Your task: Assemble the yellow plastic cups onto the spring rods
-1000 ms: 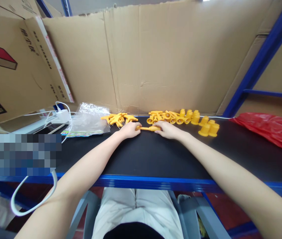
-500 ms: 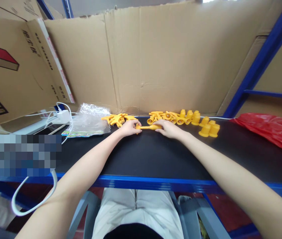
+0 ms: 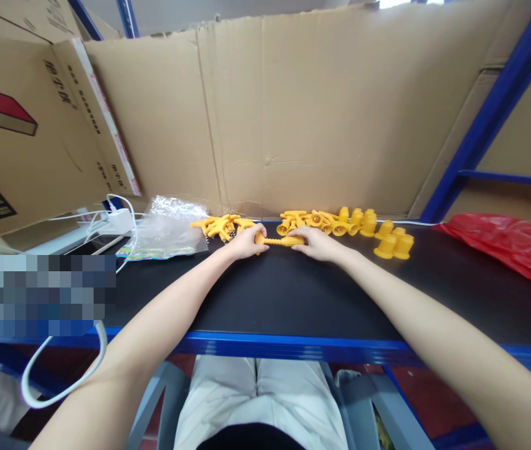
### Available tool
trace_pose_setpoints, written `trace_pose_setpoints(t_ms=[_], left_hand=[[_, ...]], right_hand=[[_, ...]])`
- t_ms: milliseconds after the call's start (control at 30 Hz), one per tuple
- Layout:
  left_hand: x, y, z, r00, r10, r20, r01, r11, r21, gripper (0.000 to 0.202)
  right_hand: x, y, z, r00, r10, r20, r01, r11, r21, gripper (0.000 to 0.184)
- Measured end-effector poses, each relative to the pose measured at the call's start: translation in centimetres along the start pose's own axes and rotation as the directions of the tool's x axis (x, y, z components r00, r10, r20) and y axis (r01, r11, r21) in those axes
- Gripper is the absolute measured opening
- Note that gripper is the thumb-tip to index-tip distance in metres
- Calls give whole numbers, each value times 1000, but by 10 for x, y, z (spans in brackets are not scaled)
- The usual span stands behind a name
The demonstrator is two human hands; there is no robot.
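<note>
A long yellow plastic rod [image 3: 278,240] lies across the black tabletop [image 3: 293,294] near its back edge. My left hand [image 3: 245,242] is closed on the rod's left end. My right hand [image 3: 316,243] is closed on its right end. Just behind my left hand lies a pile of yellow star-shaped pieces [image 3: 221,225]. Behind my right hand sits a heap of yellow bell-shaped pieces [image 3: 312,220], and to its right stand several yellow caps [image 3: 390,242].
A crumpled clear plastic bag [image 3: 165,226] lies at the left, beside a white charger with cables [image 3: 118,219]. A red plastic bag [image 3: 509,244] lies at the right. Cardboard [image 3: 312,106] walls the back; blue shelf posts [image 3: 495,106] rise at right.
Both hands with the rod have shifted very slightly toward the back of the table. Otherwise nothing has moved.
</note>
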State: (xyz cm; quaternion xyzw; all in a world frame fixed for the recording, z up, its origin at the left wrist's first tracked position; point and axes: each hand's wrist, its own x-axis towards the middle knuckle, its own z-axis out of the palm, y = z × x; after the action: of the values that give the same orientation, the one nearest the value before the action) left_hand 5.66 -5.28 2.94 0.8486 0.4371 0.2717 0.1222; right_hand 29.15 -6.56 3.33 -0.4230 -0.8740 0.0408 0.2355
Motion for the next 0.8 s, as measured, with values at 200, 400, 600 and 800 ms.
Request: trace_pose_setpoints(t_ms=[200,400,600,800], left_hand=[[-2,-2,-3,999,40,-19,-34,962,270,27],[-3,3,-1,997,-41,-59,58,944,326,31],[-5,9,0,999,0,-42,12,956,294,36],[-4,12,-1,991,-58,-124,97,936,339,29]], right_hand=[[0,-9,1,1000,28,14,-29,997,75,35],[1,-8,1,997,74,-3,-73,992,101,33],[1,2,3,1000,-4,-25,4,999,32,35],[2,3,6,998,19,-53,-13,994,104,35]])
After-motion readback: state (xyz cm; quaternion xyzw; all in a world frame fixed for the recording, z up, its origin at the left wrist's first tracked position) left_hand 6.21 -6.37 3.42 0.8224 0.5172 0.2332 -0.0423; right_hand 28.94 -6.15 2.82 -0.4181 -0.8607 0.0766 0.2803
